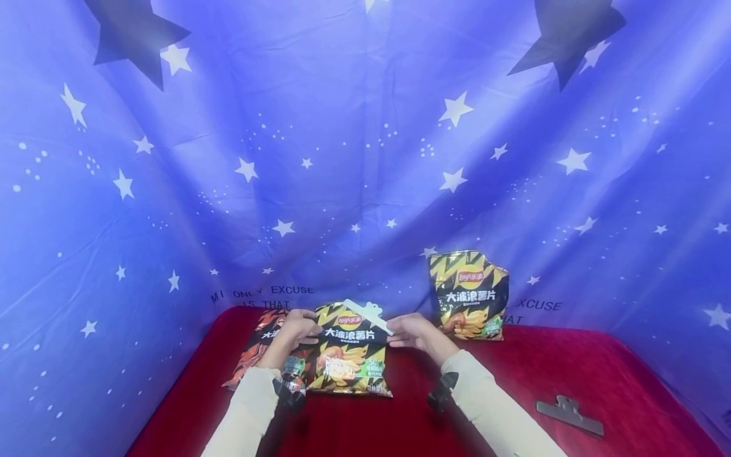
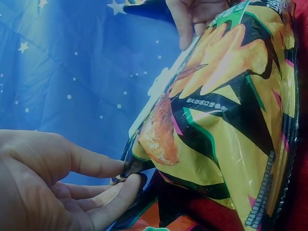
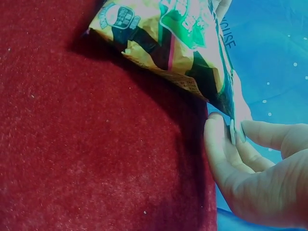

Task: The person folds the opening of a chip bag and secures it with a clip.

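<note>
In the head view, a yellow-and-black chip bag (image 1: pixel 342 346) is held above the near part of a red cloth (image 1: pixel 605 374), its printed front towards the camera. Taking this bag as the clock's centre, the left hand (image 1: pixel 299 329) is at ten o'clock, thumb and fingers pinching the bag's upper corner, as the left wrist view shows. The right hand (image 1: pixel 421 334), between two and three o'clock, pinches the lower end of a white clip (image 1: pixel 367 313), which slants along the bag's top edge from twelve o'clock to just past two; whether it clamps the bag I cannot tell. A red-and-black bag (image 1: pixel 251 355) lies at nine o'clock, partly hidden by the left arm. A second yellow-and-black bag (image 1: pixel 471 285) stands upright at two o'clock, before a starry blue curtain (image 1: pixel 365 152). A dark clip (image 1: pixel 570 416) rests on the cloth between three and four o'clock.
</note>
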The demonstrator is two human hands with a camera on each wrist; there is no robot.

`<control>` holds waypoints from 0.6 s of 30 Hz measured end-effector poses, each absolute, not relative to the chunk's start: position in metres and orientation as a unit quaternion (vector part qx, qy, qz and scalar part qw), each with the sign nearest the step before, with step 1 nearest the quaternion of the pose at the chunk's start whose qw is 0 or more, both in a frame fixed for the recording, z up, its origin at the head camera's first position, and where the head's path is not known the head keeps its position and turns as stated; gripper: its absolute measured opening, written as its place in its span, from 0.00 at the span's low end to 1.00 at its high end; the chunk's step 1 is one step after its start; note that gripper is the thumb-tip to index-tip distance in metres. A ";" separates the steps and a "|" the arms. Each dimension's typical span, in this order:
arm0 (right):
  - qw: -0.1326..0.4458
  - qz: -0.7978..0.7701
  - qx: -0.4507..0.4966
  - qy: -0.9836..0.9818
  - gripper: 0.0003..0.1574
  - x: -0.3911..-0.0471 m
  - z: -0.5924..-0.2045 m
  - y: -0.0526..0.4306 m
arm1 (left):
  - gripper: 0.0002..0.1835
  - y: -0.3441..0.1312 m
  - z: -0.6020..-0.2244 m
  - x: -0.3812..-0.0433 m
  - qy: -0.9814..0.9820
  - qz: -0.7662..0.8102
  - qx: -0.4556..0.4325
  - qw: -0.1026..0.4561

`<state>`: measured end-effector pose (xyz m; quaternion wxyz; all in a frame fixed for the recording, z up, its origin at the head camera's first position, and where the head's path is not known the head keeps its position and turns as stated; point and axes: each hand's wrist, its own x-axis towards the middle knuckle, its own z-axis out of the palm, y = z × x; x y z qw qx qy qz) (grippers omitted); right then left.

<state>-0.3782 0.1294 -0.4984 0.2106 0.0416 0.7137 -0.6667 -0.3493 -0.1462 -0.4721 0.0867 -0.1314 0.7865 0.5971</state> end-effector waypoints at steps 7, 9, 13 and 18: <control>0.211 -0.673 0.047 0.707 0.22 -0.377 -0.502 0.127 | 0.26 -0.145 -0.472 -0.348 0.798 0.583 -0.127 0.087; 0.211 -0.673 0.049 0.707 0.22 -0.377 -0.503 0.127 | 0.26 -0.144 -0.472 -0.348 0.801 0.578 -0.126 0.087; 0.210 -0.671 0.055 0.709 0.21 -0.378 -0.503 0.126 | 0.26 -0.145 -0.473 -0.348 0.804 0.574 -0.124 0.088; 0.210 -0.668 0.061 0.712 0.20 -0.378 -0.502 0.125 | 0.27 -0.145 -0.474 -0.349 0.807 0.570 -0.123 0.092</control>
